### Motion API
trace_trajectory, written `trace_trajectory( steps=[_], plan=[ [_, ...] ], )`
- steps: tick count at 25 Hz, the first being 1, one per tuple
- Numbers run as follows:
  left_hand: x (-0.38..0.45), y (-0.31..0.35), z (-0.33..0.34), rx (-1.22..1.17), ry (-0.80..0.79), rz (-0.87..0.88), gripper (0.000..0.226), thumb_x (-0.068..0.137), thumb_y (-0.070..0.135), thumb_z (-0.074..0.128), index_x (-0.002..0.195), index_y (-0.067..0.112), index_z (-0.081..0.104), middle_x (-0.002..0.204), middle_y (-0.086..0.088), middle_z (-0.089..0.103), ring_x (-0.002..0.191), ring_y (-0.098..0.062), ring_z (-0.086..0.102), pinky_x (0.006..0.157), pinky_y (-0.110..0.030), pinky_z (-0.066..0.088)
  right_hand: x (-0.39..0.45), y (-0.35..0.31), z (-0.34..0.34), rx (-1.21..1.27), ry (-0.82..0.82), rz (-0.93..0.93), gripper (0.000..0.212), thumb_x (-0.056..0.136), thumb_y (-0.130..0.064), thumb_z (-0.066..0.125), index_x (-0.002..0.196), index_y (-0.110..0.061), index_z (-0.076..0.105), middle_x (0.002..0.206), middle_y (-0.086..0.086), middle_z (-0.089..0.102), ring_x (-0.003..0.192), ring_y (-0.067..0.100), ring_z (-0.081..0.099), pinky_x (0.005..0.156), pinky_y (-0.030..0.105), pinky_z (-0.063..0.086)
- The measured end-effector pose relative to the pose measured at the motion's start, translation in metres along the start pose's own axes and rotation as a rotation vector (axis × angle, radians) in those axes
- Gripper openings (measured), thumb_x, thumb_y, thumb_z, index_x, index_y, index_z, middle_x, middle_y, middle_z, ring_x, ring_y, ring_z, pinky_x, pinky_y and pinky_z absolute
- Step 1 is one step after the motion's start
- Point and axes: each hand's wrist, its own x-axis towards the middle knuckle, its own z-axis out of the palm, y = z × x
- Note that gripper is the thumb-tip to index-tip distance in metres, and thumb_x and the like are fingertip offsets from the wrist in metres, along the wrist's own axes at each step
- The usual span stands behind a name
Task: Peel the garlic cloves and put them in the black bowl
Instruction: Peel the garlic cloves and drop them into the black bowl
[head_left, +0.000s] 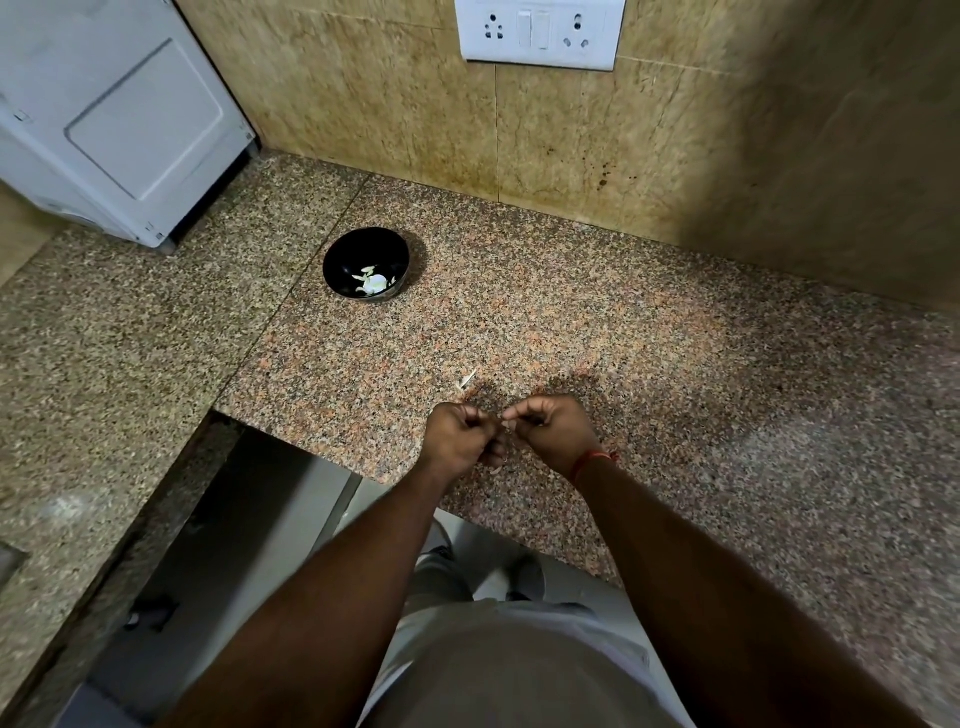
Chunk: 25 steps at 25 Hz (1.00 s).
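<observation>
The black bowl (366, 262) stands on the speckled granite counter (597, 332), far left of my hands, with peeled white garlic pieces (373, 281) at its bottom. My left hand (460, 436) and my right hand (553, 428) are close together just above the counter's front edge, fingers pinched on a small garlic clove (506, 423) that is mostly hidden between them. A sliver of pale garlic skin (467, 378) lies on the counter just beyond my hands.
A white appliance (119, 119) stands at the back left corner. A white socket panel (540, 34) is on the tiled wall. The counter steps into a lower slab on the left, with a gap to the floor below my arms.
</observation>
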Motion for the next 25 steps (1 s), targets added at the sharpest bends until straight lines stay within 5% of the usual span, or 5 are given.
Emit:
trace_trajectory(
  steps=[25],
  plan=[
    [0.009, 0.005, 0.003, -0.1, 0.064, -0.04, 0.008, 0.093, -0.001, 0.07, 0.09, -0.009, 0.07, 0.078, -0.02, 0.074, 0.056, -0.027, 0.068, 0.053, -0.038, 0.06, 0.006, -0.012, -0.004, 0.285, -0.032, 0.12, 0.016, 0.087, 0.012, 0.068, 0.093, 0.0, 0.076, 0.089, 0.018, 0.077, 0.08, 0.032, 0.072, 0.077, 0.045, 0.064]
  ],
)
